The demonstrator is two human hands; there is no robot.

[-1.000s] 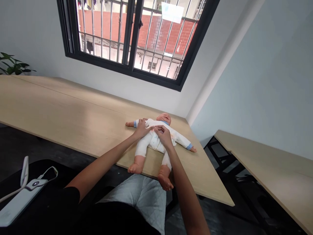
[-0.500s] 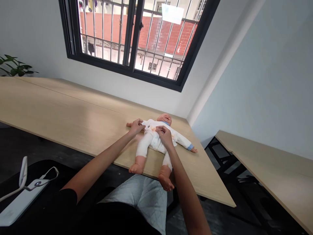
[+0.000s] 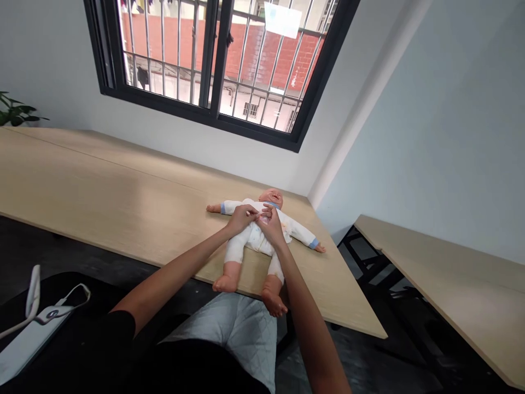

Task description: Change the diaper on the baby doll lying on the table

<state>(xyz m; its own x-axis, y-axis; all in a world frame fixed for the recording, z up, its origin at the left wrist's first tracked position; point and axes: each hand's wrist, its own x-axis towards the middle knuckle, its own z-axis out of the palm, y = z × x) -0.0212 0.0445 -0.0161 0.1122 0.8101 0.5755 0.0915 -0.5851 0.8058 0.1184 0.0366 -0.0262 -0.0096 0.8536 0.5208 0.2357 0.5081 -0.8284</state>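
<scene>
A baby doll (image 3: 234, 253) lies on its back on the wooden table (image 3: 123, 202), feet toward me and over the near edge. It wears a white outfit with blue cuffs and collar, and a white diaper (image 3: 259, 242) shows between its legs. Over the doll's waist, my left hand (image 3: 241, 220) has its fingers pinched together at the front of the diaper. My right hand (image 3: 271, 225) meets it there, fingers bent and closed at the same spot. The fingers hide just what part each one grips.
Behind the table is a wall with a barred window (image 3: 217, 60). A second table (image 3: 435, 262) stands to the right across a gap. At lower left, a white power bank (image 3: 33, 342) with a cable rests on a black surface. Plant leaves (image 3: 18, 112) show at far left.
My left hand has moved right, from the doll's hip to the middle of its waist, beside my right hand. The doll's blue cuff on the left side is now uncovered.
</scene>
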